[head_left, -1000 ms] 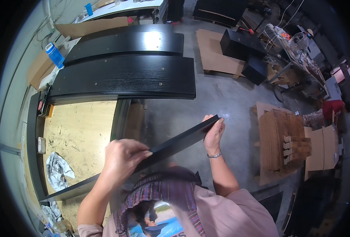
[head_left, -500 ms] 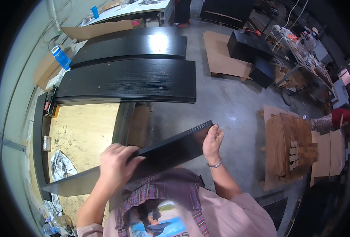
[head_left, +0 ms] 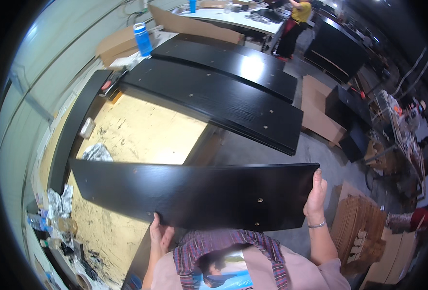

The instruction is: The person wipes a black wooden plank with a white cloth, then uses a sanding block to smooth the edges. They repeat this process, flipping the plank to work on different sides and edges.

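A long black panel (head_left: 199,193) with small brass-coloured inserts in its face is held across my front, its broad face tilted up. My right hand (head_left: 315,195) grips its right end, thumb on the edge. At the near long edge my left hand (head_left: 160,236) holds the panel from below, thumb on the face beside an insert. The panel's left end lies over the light wooden worktop (head_left: 141,125). Beyond it rests a stack of similar black panels (head_left: 223,101), with more panels (head_left: 209,53) behind.
A blue bottle (head_left: 142,39) stands by the wall. A crumpled cloth (head_left: 98,152) and a white block (head_left: 87,128) lie on the worktop. Stacked brown cardboard (head_left: 356,232) is at right. Black boxes (head_left: 347,108) stand farther off. A person in yellow (head_left: 301,12) is at the back.
The panel has been turned from on edge to broad face up. My left hand has shifted from its upper edge to the near edge. The view has swung left.
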`<state>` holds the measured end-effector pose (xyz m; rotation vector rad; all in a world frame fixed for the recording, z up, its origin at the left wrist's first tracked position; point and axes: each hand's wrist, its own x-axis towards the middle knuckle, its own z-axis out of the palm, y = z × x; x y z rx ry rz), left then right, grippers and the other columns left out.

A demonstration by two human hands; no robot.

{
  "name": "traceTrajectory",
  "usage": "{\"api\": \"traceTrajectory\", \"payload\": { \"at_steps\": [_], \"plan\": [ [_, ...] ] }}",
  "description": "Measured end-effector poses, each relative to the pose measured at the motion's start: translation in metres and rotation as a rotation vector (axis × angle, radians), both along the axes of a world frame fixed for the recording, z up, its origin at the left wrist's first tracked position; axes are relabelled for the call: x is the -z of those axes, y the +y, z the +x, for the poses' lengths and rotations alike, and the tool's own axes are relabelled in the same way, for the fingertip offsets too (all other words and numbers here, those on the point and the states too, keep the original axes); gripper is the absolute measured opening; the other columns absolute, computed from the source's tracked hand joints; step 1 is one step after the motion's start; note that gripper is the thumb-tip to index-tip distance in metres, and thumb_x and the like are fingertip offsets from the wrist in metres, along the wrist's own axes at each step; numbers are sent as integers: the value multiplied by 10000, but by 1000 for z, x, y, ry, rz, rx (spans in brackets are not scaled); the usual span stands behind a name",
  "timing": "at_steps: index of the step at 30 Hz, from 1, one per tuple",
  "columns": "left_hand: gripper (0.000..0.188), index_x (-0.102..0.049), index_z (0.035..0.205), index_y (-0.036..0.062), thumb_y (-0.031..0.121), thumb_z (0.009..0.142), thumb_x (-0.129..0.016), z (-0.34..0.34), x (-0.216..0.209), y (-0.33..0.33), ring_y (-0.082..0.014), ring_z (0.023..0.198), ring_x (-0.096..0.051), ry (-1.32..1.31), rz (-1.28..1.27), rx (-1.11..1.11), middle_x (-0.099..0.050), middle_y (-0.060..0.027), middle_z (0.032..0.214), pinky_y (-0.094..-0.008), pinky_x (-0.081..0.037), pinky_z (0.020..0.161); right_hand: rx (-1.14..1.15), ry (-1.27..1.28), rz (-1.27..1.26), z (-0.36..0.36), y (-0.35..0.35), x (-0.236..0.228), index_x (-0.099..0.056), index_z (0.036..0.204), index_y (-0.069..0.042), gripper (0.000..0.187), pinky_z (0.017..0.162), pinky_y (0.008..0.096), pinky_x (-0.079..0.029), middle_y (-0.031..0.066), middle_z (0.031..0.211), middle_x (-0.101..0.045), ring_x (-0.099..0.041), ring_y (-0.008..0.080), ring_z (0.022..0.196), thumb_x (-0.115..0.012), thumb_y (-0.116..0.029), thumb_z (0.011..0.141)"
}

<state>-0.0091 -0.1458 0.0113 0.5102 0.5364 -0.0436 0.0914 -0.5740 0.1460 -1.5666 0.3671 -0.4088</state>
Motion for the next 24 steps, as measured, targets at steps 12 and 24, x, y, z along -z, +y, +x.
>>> {"api": "traceTrajectory", "payload": {
  "at_steps": [12, 24],
  "plan": [
    [250, -603, 1025, -24, 90, 808, -650, -16, -100, 12, -201, 783, -656, 238, 444, -116, -657, -102, 893, -330, -555, 658, -388, 515, 181, -3, -34, 54, -637, 1022, 64, 193, 678, 282, -514, 112, 914, -665, -642, 146, 812, -553, -84, 931],
    [95, -588, 869, 153, 233, 868, -639, 55, -134, 57, -77, 603, -545, 386, 685, 21, -604, 37, 772, -211, -404, 488, -285, 300, 149, 24, 6, 72, -717, 882, 46, 716, 775, 275, -507, 119, 846, -713, -651, 170, 790, -335, -546, 1007]
  ]
}}
